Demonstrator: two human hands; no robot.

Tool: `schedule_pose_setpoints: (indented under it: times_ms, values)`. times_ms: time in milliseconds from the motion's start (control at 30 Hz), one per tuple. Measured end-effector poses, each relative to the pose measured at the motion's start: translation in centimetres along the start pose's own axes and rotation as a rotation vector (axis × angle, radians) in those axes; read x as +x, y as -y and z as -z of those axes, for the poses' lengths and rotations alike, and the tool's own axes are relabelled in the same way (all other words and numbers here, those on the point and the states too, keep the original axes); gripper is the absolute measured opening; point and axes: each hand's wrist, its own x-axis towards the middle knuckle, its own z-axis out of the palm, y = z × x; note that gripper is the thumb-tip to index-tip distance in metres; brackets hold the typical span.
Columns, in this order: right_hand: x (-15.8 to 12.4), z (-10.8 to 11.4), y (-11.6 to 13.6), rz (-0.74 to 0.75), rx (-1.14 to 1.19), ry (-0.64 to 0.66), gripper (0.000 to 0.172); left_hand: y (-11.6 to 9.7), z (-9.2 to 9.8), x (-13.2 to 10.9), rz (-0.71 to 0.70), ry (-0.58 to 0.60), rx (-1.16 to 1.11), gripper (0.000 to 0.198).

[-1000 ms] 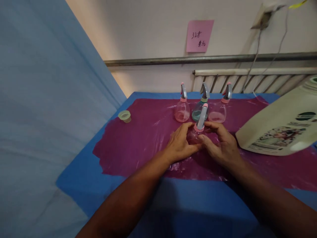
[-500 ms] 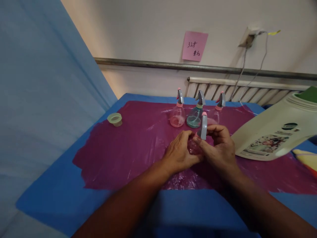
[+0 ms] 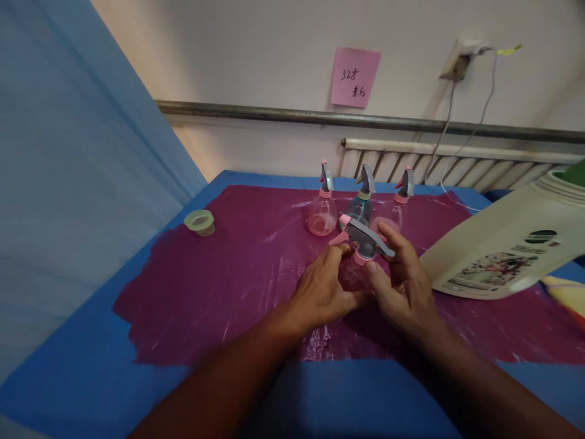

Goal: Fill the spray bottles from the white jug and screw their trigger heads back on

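A clear pink spray bottle [image 3: 354, 277] with a grey and pink trigger head stands between my hands, its nozzle pointing up and left. My left hand [image 3: 323, 279] is wrapped round the bottle's body from the left. At the neck, the thumb of my right hand [image 3: 404, 277] presses by the pink collar while its other fingers curve behind the grey head. Just beyond stand a pink-collared spray bottle [image 3: 322, 218], a spray bottle with teal liquid [image 3: 358, 208] and another pink-collared one [image 3: 395, 210], the last two partly hidden.
A large cream jug [image 3: 498, 244] with a green cap leans at the right. At the left sits a small translucent cup [image 3: 200, 222]. Purple plastic sheet [image 3: 219, 274] covers the blue table [image 3: 73, 366]. Behind are a metal rail [image 3: 274, 114] and a radiator [image 3: 411, 147].
The trigger head has turned, so its nozzle now points left instead of away from me. My right fingers have shifted round it. My left hand stays on the bottle. The view has shifted slightly.
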Motion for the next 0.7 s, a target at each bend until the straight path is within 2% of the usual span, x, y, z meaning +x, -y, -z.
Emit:
schedule_pose_setpoints:
  times_ms: [100, 300, 467, 533, 700]
  values:
    - [-0.17, -0.09, -0.35, -0.001, -0.02, 0.018, 0.077, 0.03, 0.0, -0.08, 0.0, 0.008, -0.003, 0.081]
    - [0.14, -0.8, -0.65, -0.035, 0.028, -0.095, 0.065, 0.1, -0.29, 0.03, 0.0, -0.006, 0.004, 0.08]
    - [-0.09, -0.53, -0.11, -0.035, 0.074, -0.008, 0.072, -0.2, 0.0, 0.69, -0.065, 0.083, -0.056, 0.071]
    - [-0.1, -0.46, -0.1, -0.043, 0.08, 0.01, 0.075, -0.34, 0.03, 0.73, -0.073, 0.076, -0.059, 0.071]
    - [0.25, -0.82, -0.33, -0.111, 0.125, -0.095, 0.077, -0.14, -0.31, 0.37, -0.029, 0.038, -0.002, 0.076]
